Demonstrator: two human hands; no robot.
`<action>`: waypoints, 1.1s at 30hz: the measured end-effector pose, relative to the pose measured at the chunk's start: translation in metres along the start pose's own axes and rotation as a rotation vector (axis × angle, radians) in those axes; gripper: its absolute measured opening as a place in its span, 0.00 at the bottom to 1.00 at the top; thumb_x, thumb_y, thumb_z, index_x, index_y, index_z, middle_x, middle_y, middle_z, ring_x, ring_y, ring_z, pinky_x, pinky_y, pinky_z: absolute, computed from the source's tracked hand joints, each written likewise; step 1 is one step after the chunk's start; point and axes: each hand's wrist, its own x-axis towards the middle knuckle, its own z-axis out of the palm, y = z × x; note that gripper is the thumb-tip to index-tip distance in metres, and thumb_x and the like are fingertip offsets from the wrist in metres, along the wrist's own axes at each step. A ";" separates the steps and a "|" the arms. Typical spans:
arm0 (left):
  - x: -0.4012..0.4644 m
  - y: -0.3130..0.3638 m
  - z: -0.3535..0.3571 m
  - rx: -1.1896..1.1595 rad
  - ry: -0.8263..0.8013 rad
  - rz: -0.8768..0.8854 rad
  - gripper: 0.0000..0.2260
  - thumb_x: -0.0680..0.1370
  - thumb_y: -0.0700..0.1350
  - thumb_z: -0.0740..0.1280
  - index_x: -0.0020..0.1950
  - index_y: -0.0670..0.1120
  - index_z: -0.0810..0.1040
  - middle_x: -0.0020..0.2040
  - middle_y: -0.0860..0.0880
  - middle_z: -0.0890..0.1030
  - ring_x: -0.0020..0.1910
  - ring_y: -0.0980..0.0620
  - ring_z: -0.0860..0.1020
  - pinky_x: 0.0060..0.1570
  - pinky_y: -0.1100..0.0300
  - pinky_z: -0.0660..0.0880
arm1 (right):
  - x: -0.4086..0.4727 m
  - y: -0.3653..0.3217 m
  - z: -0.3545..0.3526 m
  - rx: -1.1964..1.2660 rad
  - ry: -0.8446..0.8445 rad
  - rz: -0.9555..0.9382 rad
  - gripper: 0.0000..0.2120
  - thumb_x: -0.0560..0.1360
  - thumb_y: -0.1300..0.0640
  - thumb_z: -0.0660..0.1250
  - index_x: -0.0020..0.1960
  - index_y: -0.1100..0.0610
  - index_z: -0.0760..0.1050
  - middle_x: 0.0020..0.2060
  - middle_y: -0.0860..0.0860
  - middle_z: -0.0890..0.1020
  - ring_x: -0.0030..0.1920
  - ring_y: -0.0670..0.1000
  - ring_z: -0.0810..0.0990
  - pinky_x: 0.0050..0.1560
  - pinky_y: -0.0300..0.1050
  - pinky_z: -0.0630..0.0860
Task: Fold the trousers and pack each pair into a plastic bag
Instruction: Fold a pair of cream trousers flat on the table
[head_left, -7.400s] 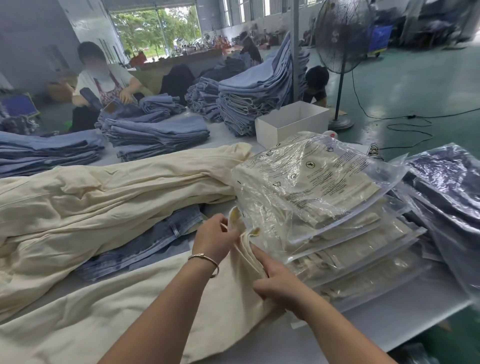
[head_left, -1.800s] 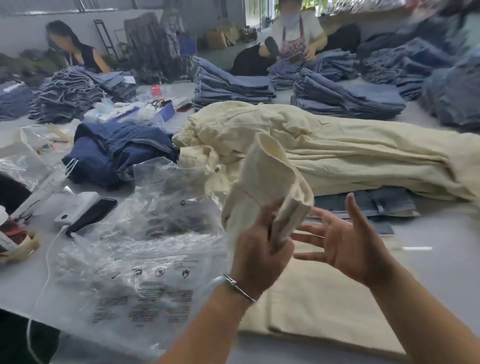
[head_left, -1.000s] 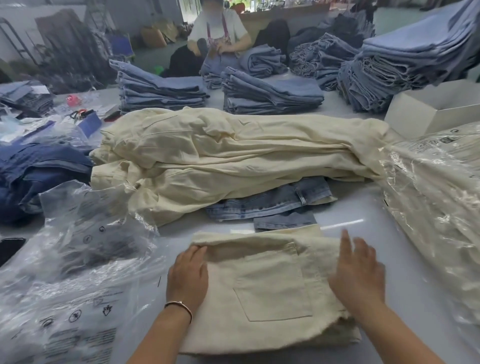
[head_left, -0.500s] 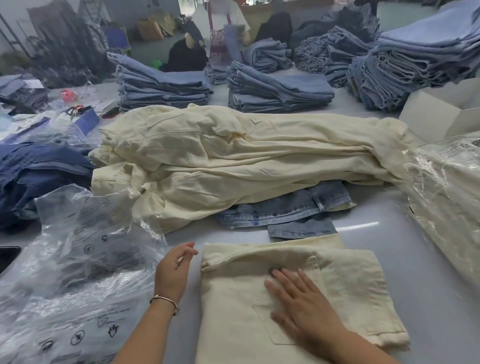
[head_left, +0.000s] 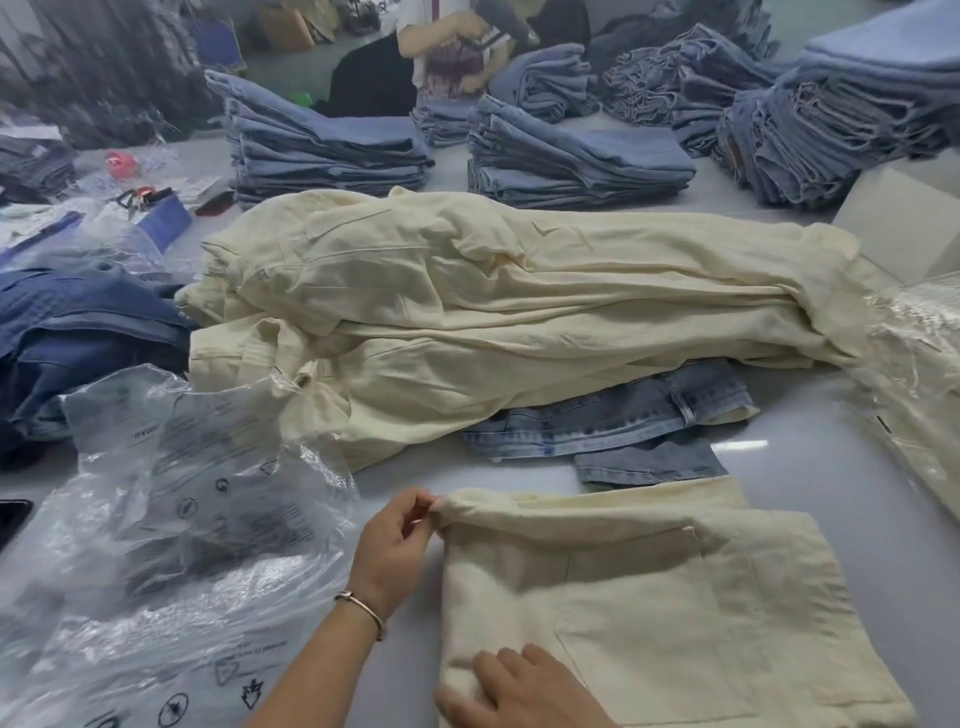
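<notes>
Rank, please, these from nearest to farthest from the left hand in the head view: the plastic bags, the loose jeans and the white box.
1. plastic bags, just left of the left hand.
2. loose jeans, beyond it, rightward.
3. white box, far right edge.

Grey table — cream trousers, plastic bags, denim stacks.

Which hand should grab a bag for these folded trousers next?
Probably the left hand: it is beside the bags, though its fingers pinch the trousers' far corner. The right hand rests on the trousers' near edge, farther from the bags.
</notes>
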 end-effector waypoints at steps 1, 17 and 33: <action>0.006 0.002 -0.004 -0.036 -0.045 -0.022 0.08 0.77 0.33 0.65 0.44 0.45 0.77 0.38 0.53 0.80 0.39 0.55 0.77 0.45 0.60 0.72 | -0.002 0.002 -0.004 -0.001 -0.108 -0.011 0.15 0.66 0.44 0.60 0.52 0.42 0.74 0.31 0.43 0.71 0.24 0.45 0.68 0.25 0.35 0.64; 0.080 0.035 -0.017 -0.408 -0.439 -0.478 0.05 0.79 0.38 0.62 0.47 0.43 0.77 0.36 0.51 0.81 0.35 0.57 0.78 0.36 0.65 0.77 | -0.006 0.014 -0.064 0.516 0.028 -0.066 0.17 0.67 0.46 0.67 0.54 0.48 0.79 0.43 0.48 0.82 0.44 0.52 0.80 0.39 0.43 0.71; 0.053 0.030 0.010 -0.791 -0.206 -0.496 0.15 0.78 0.29 0.52 0.48 0.42 0.76 0.39 0.45 0.81 0.37 0.50 0.80 0.41 0.60 0.79 | -0.038 -0.005 -0.073 0.501 0.214 -0.003 0.13 0.63 0.47 0.65 0.45 0.50 0.78 0.32 0.47 0.76 0.31 0.50 0.73 0.29 0.38 0.62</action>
